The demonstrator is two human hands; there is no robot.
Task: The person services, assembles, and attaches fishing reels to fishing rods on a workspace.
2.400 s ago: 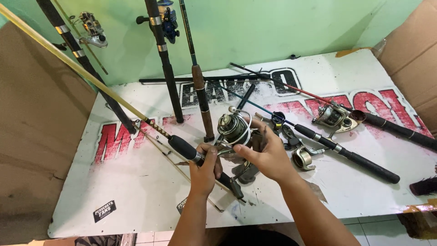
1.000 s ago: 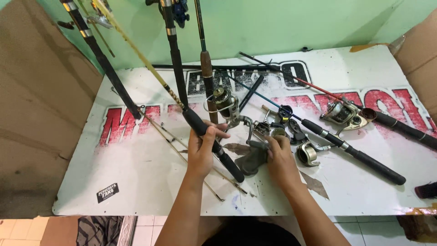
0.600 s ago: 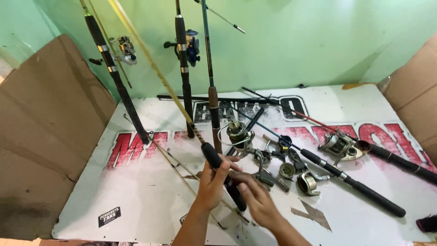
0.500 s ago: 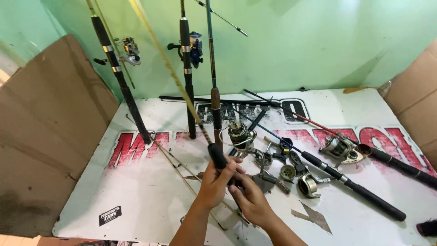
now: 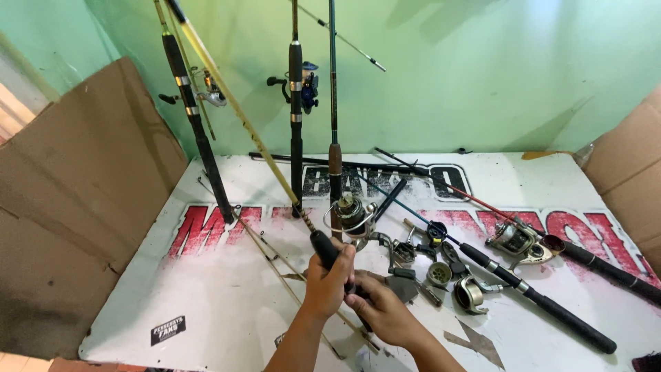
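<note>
Two hands (image 5: pixel 329 281) apparently around rod handle (image 5: pixel 323 249)

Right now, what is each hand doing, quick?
Left hand: closed around the black grip of the yellow fishing rod.
Right hand: on the same rod's lower end; grip cannot be told.

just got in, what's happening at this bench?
A person is working on a yellow fishing rod, raised steeply over a white printed table. The left hand grips its black handle; the right hand holds the lower end of the handle just below. Loose spinning reels and reel parts lie beside the hands, a black rod lies across the table, and more rods lean on the green wall.
</note>
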